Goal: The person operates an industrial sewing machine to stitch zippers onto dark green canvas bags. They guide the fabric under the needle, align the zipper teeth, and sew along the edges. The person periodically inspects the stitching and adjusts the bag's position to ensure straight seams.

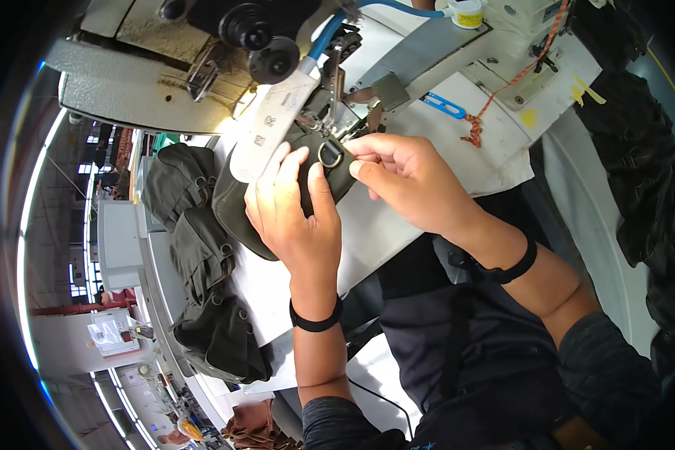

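So both hands are right up at the needle area of the sewing machine (pixel 277 45), working one dark olive fabric piece (pixel 236 206) that lies on the white counter (pixel 397 225) under the machine head. The left hand (pixel 289 214) presses down flat on the fabric, fingers spread, next to a pale template strip (pixel 270 127) that lies over it. The right hand (pixel 409 180) pinches the fabric edge just beside a metal D-ring (pixel 331 154), thumb and forefinger closed on it.

Progress-wise, my read is that the ring is being lined up for stitching and isn't sewn down yet, though I can't see any stitches either way at this size. A pile of similar olive pieces (pixel 202 285) sits off to the left along the counter edge. Can't tell if those are finished or waiting.

Counts: one piece in hand, one D-ring showing, one template, and at least three pieces in the pile, maybe more underneath. One blue thread snips (pixel 444 106) behind the right hand, one orange cord (pixel 502 86), and one black wristband on each wrist, so two.
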Motion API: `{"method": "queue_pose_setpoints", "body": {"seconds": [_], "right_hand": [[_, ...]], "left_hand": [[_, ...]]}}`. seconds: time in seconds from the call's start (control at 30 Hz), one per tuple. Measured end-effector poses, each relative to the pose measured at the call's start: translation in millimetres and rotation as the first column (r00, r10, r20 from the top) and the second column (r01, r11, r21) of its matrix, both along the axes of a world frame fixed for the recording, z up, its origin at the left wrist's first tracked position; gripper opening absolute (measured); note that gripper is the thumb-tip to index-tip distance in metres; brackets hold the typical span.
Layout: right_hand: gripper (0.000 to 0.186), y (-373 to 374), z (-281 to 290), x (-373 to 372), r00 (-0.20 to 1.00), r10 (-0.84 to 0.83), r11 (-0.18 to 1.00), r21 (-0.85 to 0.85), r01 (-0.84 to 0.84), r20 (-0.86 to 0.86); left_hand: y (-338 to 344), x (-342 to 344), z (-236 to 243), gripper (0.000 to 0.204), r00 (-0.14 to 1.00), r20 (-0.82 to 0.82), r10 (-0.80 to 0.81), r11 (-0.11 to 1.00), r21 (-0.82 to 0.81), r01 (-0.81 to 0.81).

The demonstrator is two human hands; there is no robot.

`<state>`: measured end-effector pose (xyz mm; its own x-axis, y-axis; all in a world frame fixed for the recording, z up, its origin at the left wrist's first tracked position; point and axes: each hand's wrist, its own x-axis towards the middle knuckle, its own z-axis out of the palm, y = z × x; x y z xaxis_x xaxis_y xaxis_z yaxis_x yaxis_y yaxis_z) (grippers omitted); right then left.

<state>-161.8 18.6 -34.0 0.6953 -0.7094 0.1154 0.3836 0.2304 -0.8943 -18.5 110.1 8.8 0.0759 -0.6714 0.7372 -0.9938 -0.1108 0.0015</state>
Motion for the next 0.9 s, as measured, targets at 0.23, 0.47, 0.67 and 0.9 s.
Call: {"method": "queue_pose_setpoints", "body": {"seconds": [0.23,0.47,0.67,0.9], "right_hand": [[0.032,14.4,-23.6,-20.9,0.942,-0.334,0.921,-0.220,0.321,-0.023],[0.041,-15.3,-48.8,0.3,0.967,-0.239,0.970,0.019,0.241,-0.083],[0.033,-26.4,-71.0,11.5,0.933,-0.352,0.860,-0.419,0.292,-0.073],[0.026,-27.4,-45.0,-4.8,0.996,-0.059,0.950,-0.303,0.077,0.067]], "left_hand": [[-12.7,-20.2,-22.0,0.025,0.939,-0.329,-0.102,0.991,-0.115,0.067],[-13.7,-21.3,-30.7,0.008,0.904,-0.398,-0.157,0.979,-0.186,0.088],[-13.0,-17.7,-16.6,0.012,0.965,-0.240,-0.109,0.993,-0.071,0.094],[-14.5,-30.1,-17.4,0.014,0.929,-0.369,-0.040,0.995,-0.100,0.003]]}}
